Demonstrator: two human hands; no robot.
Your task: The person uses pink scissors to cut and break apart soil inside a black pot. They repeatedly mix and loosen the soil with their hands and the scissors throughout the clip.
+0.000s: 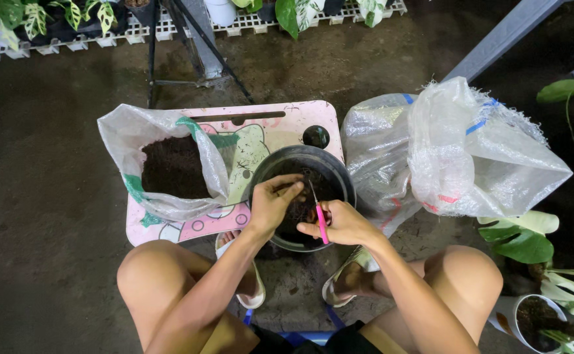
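Presently, roots are gripped by the left hand (275,200) over the black pot (302,196); pink-handled snips (319,219) are clamped in right-hand fingers (326,213), so careful trimming seems called for.

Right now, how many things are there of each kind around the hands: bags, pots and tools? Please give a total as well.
Woven plastic bags: 3 (one open with dark soil, two pale ones)
Black round pots: 1
Pink-handled tools: 1, in the right hand
Total: 5
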